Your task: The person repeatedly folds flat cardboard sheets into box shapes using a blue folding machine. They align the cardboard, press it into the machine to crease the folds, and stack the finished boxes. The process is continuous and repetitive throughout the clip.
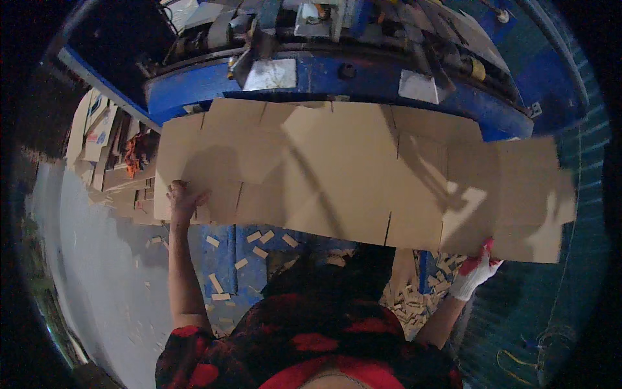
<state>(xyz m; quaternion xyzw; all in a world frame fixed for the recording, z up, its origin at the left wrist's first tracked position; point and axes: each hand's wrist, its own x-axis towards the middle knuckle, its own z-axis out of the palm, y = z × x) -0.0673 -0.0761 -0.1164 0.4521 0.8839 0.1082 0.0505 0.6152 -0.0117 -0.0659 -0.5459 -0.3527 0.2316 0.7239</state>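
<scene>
Evidently, a long brown cardboard sheet [350, 175] stretches between the fingers of both hands, with dark slots cut into its long edges. The bare left hand [183, 200] lies over the sheet's left end, its fingers spread on the upper face and the thumb set apart. The right hand [477, 268], in a white glove with red on the fingers, holds the near edge toward the right end; what its fingers do underneath is hidden. Beyond the fingers, a blue machine [317, 74] with two pale metal plates [271, 75] runs along the sheet's far edge. Left of the left fingers lies piled cardboard [97, 146]. Nearer the body than the fingers, small cardboard scraps [414, 311] are strewn, thickest beside the right hand.
</scene>
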